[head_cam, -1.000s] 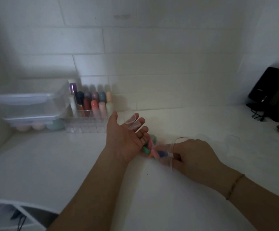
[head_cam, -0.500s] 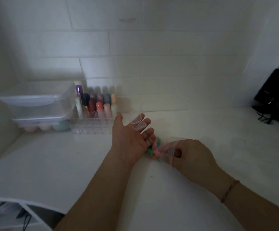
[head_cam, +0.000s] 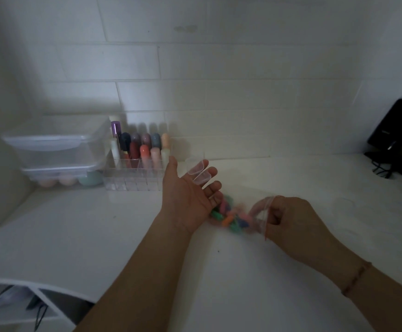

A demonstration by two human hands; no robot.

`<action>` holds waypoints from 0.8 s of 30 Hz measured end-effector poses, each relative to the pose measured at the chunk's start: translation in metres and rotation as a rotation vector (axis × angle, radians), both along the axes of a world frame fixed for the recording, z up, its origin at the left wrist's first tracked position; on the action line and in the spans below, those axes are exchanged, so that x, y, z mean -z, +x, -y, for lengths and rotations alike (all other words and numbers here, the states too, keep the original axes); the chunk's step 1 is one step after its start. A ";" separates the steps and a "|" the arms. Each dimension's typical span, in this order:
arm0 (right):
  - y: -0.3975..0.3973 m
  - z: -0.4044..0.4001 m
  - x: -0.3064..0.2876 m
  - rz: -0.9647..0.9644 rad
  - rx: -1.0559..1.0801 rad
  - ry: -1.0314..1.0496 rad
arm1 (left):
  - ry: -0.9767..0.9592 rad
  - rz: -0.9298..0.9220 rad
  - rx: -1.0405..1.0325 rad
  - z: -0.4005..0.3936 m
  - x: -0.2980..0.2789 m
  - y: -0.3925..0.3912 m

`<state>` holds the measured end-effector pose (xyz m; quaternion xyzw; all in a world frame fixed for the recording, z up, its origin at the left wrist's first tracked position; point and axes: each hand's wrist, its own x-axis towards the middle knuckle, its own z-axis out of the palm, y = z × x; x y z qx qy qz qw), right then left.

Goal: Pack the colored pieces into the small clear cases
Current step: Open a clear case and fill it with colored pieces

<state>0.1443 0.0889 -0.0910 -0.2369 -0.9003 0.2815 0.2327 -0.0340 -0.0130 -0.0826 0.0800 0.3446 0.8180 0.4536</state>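
Just colored pieces (head_cam: 231, 218) between hands

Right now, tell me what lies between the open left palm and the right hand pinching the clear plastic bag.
Head view: a blurred cluster of small colored pieces on the white counter.

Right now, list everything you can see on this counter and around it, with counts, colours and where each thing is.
colored pieces: a blurred pile, count unclear, green, orange, pink, blue; on counter between the hands
clear bag: one, red-edged; gripped by right hand
small clear cases: two; on left hand's fingers
organizer: one, clear; holds multicoloured tubes, by wall
storage boxes: two, clear, stacked; far left
black device: one; far right
counter: one, white
left hand: palm up, flat
right hand: curled on bag
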 end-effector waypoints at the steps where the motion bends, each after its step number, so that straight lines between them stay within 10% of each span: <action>1: 0.003 0.001 -0.002 0.019 0.012 0.019 | 0.016 -0.007 0.001 0.000 -0.001 0.000; 7: 0.050 0.000 -0.050 0.152 0.113 0.183 | 0.140 -0.108 0.092 0.002 -0.008 0.009; 13: 0.039 0.010 -0.088 -0.290 0.101 -0.045 | 0.189 -0.227 0.309 -0.002 -0.011 0.027; 24: -0.018 0.022 -0.046 -0.285 0.138 -0.116 | 0.195 -0.328 0.477 -0.004 -0.006 0.038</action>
